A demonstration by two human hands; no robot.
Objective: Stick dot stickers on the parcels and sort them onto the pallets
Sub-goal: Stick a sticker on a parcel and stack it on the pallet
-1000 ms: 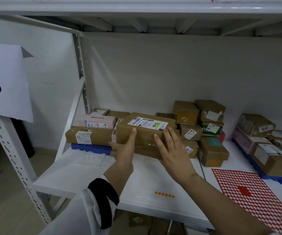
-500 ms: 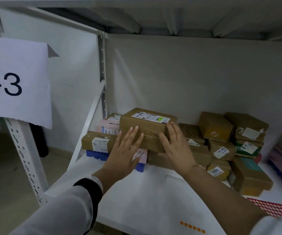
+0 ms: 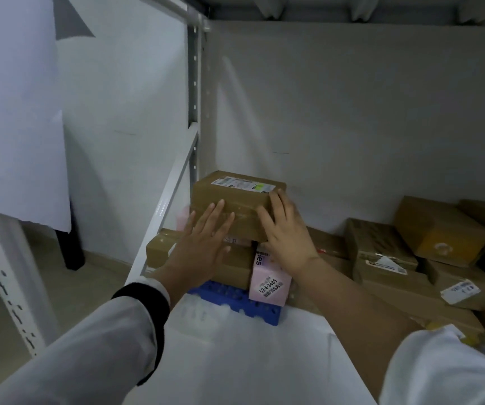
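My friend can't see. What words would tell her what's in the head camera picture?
A person's left hand and right hand press on the front of a brown parcel topping a stack on a blue pallet, on a white shelf. A pink parcel sits lower in the stack, and more brown parcels lie to the right.

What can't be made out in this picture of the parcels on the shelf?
Head view:
The label on the top parcel: print too small and blurred to read.
The paper sign, left: cut off by the picture's edge, writing almost all out of view.
The blue pallet: mostly hidden under the lower parcels and the left hand.
The pink parcel: top hidden behind the right hand.
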